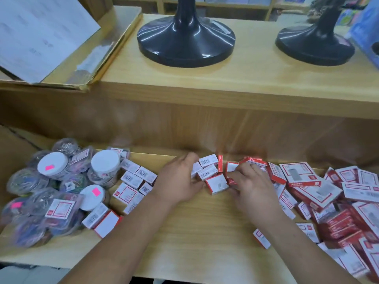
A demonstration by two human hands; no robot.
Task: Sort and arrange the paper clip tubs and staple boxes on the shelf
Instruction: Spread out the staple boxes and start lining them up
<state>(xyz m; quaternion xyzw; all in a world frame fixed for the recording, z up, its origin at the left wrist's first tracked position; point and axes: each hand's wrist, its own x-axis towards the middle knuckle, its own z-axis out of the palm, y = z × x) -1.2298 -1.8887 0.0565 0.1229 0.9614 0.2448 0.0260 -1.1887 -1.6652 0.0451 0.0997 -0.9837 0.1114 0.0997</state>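
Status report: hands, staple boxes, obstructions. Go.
Left hand and right hand gripping centre staple boxes. Paper clip tubs heaped left, loose boxes piled right. Nothing blocking.

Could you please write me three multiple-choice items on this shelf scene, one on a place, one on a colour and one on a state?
1. Where do the paper clip tubs lie? A: left end of the lower shelf. B: the upper shelf. C: its right end.
2. What colour are the stickers on the white lids? A: green. B: pink. C: blue.
3. What are the left hand and right hand doing? A: hanging idle. B: lifting a tub. C: gripping staple boxes.
Answers: 1 A, the tubs are heaped at the left; 2 B, pink tags show on the lids; 3 C, both hands' fingers curl round the central boxes.
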